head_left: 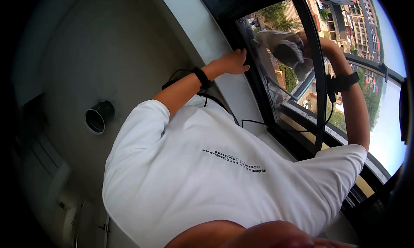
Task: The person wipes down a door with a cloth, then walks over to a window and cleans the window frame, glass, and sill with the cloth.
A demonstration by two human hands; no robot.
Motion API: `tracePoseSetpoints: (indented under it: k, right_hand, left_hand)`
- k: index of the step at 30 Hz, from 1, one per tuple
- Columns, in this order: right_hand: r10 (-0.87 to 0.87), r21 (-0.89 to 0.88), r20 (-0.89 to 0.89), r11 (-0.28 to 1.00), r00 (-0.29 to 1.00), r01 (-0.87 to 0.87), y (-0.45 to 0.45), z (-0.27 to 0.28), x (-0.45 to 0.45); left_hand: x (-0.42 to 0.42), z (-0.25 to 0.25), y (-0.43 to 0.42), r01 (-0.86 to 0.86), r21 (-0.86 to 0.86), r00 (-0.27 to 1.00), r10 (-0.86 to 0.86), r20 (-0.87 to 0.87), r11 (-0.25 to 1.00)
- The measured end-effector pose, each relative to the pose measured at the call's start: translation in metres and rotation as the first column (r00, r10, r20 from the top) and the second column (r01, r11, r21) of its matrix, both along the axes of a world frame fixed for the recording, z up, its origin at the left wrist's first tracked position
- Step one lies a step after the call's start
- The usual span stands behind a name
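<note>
Holding a Grey Cloth (288, 53) Behind a Window Pane (276, 77)

Seen from a camera worn on the head, both arms extend toward a dark-framed window at the upper right of the frame. The right hand (305, 43), partly hidden by an upright bar (318, 62) of the window, is closed on the cloth. The cloth, bunched and in lighter and darker grey, shows through the pane at the upper right; whether it presses on the glass cannot be told. The left hand (233, 62), upper centre, lies at the edge of the dark window frame (255, 82), fingers and thumb parted; whether it grips the frame cannot be told. Each wrist bears a black band, the left (201, 78) and the right (347, 81). A black cable (293, 130) runs across the lower part of the window. A white shirt (185, 179) with dark lettering fills the lower centre. At left, a dark cylindrical container (105, 111) with a pale rim stands out against a grey floor (108, 54). Buildings (362, 26) and greenery (290, 77) appear beyond the window, at the upper right.
</note>
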State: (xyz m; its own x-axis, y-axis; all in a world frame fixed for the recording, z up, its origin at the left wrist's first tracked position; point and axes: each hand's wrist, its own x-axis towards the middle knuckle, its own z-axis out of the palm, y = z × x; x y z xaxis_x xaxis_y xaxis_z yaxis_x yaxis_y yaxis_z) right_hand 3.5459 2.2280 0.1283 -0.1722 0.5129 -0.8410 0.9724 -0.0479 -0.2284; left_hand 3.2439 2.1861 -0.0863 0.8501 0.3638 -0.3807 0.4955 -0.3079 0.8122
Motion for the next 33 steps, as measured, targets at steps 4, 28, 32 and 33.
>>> tracePoseSetpoints:
  k: [4, 28, 32, 33]
  right_hand:
    - [0.213, 0.029, 0.055, 0.976, 0.975, -0.215, -0.025, 0.053, -0.025]
    - [-0.37, 0.788, -0.334, 0.395, 0.867, 0.472, -0.237, -0.108, -0.226]
    - [-0.437, 0.731, -0.43, 0.345, 0.79, 0.589, -0.276, -0.185, -0.201]
    - [-0.479, 0.744, -0.427, 0.297, 0.767, 0.599, -0.284, -0.204, -0.193]
  left_hand:
    - [0.003, -0.01, -0.004, -0.009, 0.091, 1.0, 0.009, -0.002, 0.996]
    - [-0.057, 0.009, -0.001, 0.392, -0.731, 0.778, 0.222, 0.587, 0.559]
    - [-0.035, -0.001, -0.037, 0.297, -0.535, 0.893, -0.032, 0.449, 0.791]
    - [-0.022, -0.017, -0.05, 0.335, -0.446, 0.893, -0.129, 0.431, 0.83]
